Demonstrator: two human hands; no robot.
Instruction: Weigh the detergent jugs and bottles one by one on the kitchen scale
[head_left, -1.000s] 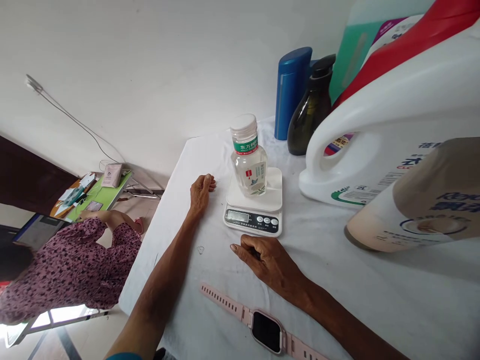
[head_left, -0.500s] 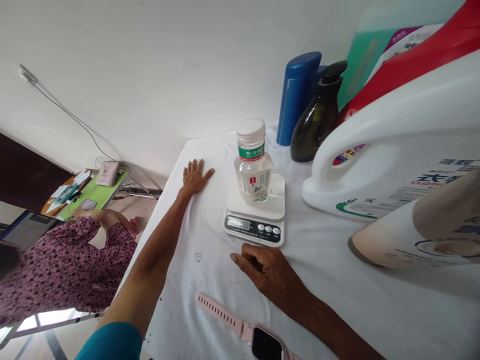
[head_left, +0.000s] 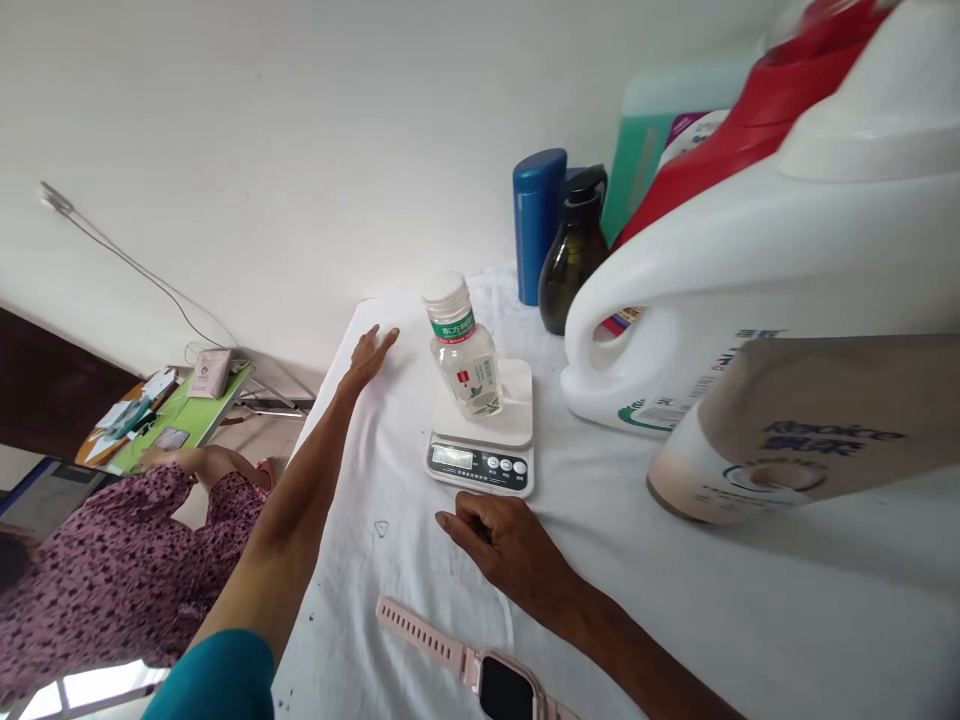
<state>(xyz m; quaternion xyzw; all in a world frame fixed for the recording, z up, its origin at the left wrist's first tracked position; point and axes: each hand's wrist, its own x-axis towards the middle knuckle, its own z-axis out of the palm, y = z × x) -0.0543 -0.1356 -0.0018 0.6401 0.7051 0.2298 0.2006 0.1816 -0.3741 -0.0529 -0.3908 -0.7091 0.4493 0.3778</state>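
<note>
A clear plastic bottle (head_left: 469, 370) with a white cap and a green label band stands on a white digital kitchen scale (head_left: 484, 430). The bottle leans to the left in the picture. Left of the scale, my left hand (head_left: 369, 355) rests near the far-left edge of the cloth, thumb and fingers stretched out and nothing held. My right hand (head_left: 510, 548) lies just in front of the scale's button panel. Its fingers are curled in and the thumb points left; I see nothing in it. A pink smartwatch (head_left: 504, 685) lies on the cloth nearer to me.
On the right stand a large white detergent jug (head_left: 750, 270), a beige Rejoice bottle (head_left: 810, 430), a dark pump bottle (head_left: 574, 265) and a blue bottle (head_left: 538, 228). A person in a patterned pink garment (head_left: 112, 590) sits at the left beside a green table (head_left: 214, 410).
The view has swung, so the table's things appear farther left. My left hand's fingers look less spread than before. My right hand stays curled in front of the scale.
</note>
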